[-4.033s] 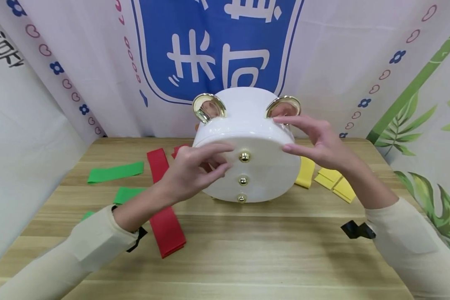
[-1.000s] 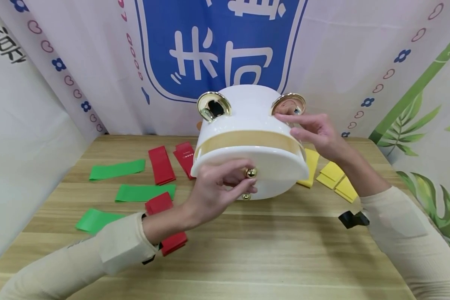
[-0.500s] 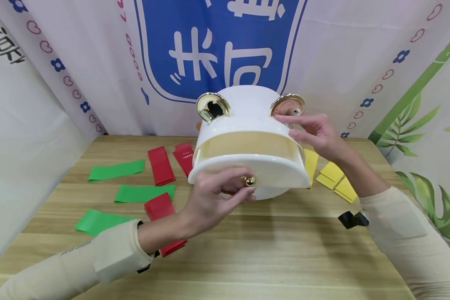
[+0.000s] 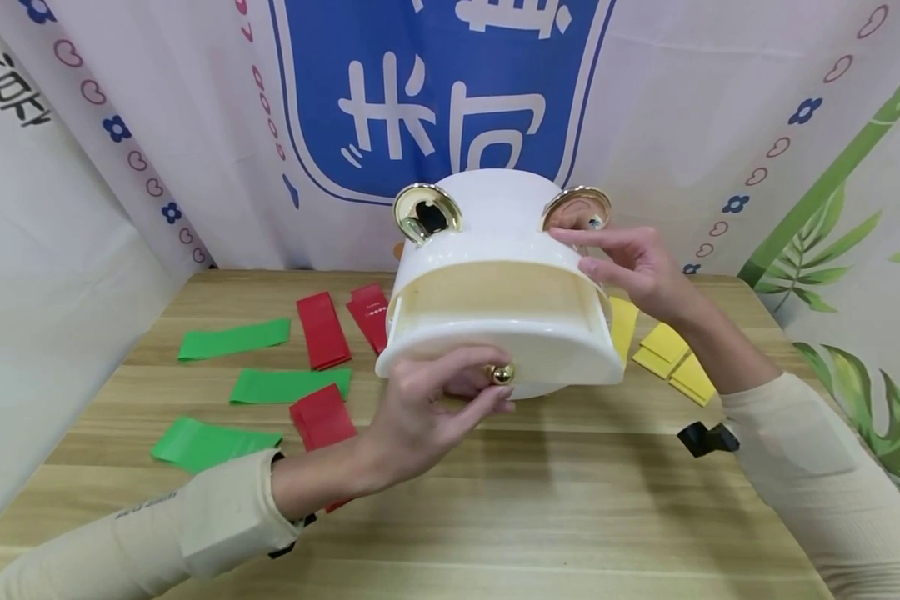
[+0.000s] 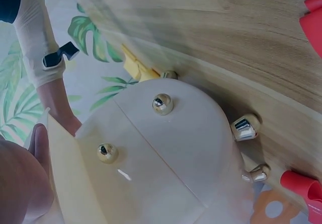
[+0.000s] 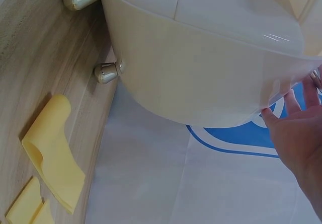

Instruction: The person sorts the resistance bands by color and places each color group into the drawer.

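A white, rounded tabletop drawer cabinet (image 4: 498, 196) with gold ears stands at the back middle of the table. Its top drawer (image 4: 562, 352) is pulled well out, showing a cream inside. With thumb and fingers my left hand (image 4: 431, 404) pinches the gold knob (image 4: 502, 374) on that drawer's front. Two lower gold knobs, one of them the middle knob (image 5: 107, 153), show in the left wrist view. My right hand (image 4: 633, 271) touches the cabinet's upper right side, its extended index finger by the base of the right ear (image 4: 579, 208). In the right wrist view, the right fingertips rest against the curved wall.
Green strips (image 4: 234, 339) and folded red strips (image 4: 323, 331) lie left of the cabinet on the wooden table (image 4: 540, 517). Yellow folded pieces (image 4: 662, 348) lie to its right. A printed curtain (image 4: 645, 125) hangs close behind.
My left hand has taken hold of the top knob and drawn the drawer out toward me, further in each frame. My right hand has stayed at the cabinet's upper right over the last second.
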A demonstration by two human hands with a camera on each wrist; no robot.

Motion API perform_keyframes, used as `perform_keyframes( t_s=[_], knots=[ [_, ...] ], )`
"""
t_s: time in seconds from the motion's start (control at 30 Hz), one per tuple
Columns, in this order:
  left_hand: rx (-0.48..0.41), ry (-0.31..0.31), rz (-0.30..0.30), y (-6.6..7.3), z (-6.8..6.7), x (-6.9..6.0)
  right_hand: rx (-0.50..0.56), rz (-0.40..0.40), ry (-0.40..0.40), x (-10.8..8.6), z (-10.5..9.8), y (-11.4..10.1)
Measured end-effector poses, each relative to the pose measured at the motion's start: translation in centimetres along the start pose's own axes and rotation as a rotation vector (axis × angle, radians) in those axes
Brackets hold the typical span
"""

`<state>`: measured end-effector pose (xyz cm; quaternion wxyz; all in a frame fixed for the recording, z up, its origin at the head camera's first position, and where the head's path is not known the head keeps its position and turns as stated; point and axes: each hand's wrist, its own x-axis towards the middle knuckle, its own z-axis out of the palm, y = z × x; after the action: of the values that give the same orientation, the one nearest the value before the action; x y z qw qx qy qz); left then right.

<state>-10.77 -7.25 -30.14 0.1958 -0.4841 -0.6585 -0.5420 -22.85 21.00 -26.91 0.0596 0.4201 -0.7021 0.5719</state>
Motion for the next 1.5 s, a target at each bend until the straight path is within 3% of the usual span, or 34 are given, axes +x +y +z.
perform_keyframes(
  t_s=[0.37, 0.83, 1.07, 1.27, 1.4, 1.5],
  knots=[
    [0.013, -0.016, -0.004, 0.5, 0.2, -0.4, -0.014, -0.001, 0.003, 0.0, -0.1, 0.1],
    [0.044, -0.025, 0.035, 0.7, -0.1, -0.3, -0.014, 0.020, 0.008, 0.0, -0.1, -0.1],
    [0.072, -0.064, 0.095, 1.4, -1.1, 0.5, -0.017, 0.012, 0.011, 0.0, -0.1, 0.0],
    [0.033, -0.141, 0.111, 2.1, -2.5, 1.4, -0.010, 0.010, 0.011, 0.0, 0.0, -0.1],
    [0.009, -0.131, 0.202, 2.5, -3.5, 2.4, -0.008, 0.011, 0.010, 0.0, 0.0, -0.1],
    [0.007, -0.047, 0.310, 2.7, -4.6, 3.4, -0.009, 0.014, 0.012, 0.0, 0.0, -0.1]
  ],
)
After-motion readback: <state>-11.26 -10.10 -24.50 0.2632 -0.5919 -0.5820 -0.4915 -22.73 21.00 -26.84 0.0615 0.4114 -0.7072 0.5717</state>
